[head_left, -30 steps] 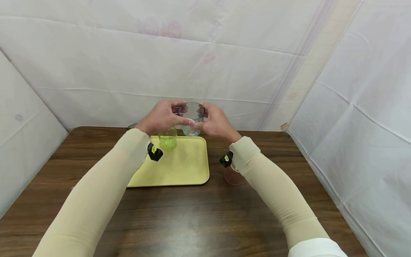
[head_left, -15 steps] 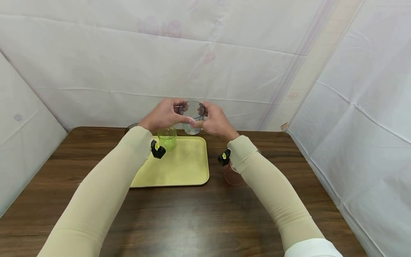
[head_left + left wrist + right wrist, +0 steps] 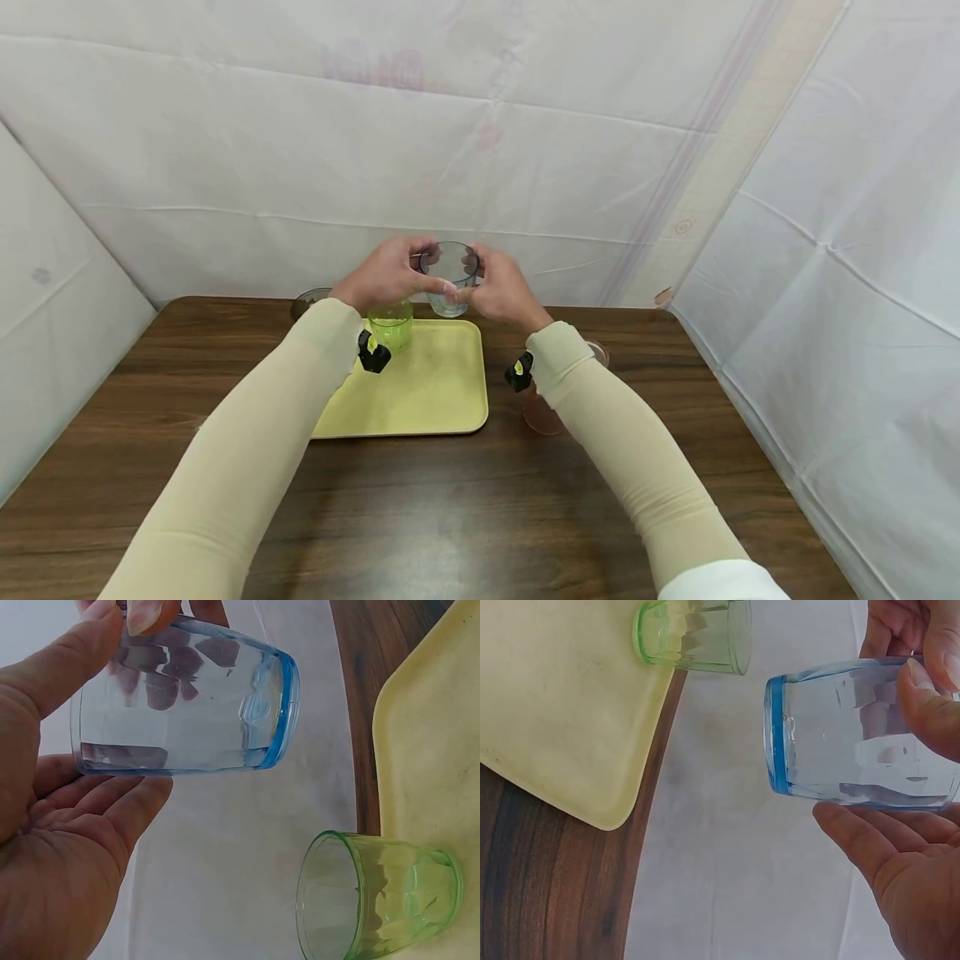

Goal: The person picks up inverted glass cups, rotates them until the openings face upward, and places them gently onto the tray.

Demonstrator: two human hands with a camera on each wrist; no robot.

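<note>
Both my left hand (image 3: 382, 275) and right hand (image 3: 501, 287) pinch the slick, breakable clear blue-rimmed glass tumbler (image 3: 448, 279) by its walls above the yellow plastic tray's (image 3: 420, 400) far edge.

I sit at a dark wooden tabletop (image 3: 420, 517) with streaky grain. White creased sheeting (image 3: 480, 150) hangs close behind its far edge and along both side edges, closing me in. A faint pinkish stripe (image 3: 712, 142) runs down the sheeting toward the far right corner. The light seems soft and even, perhaps from overhead.
</note>
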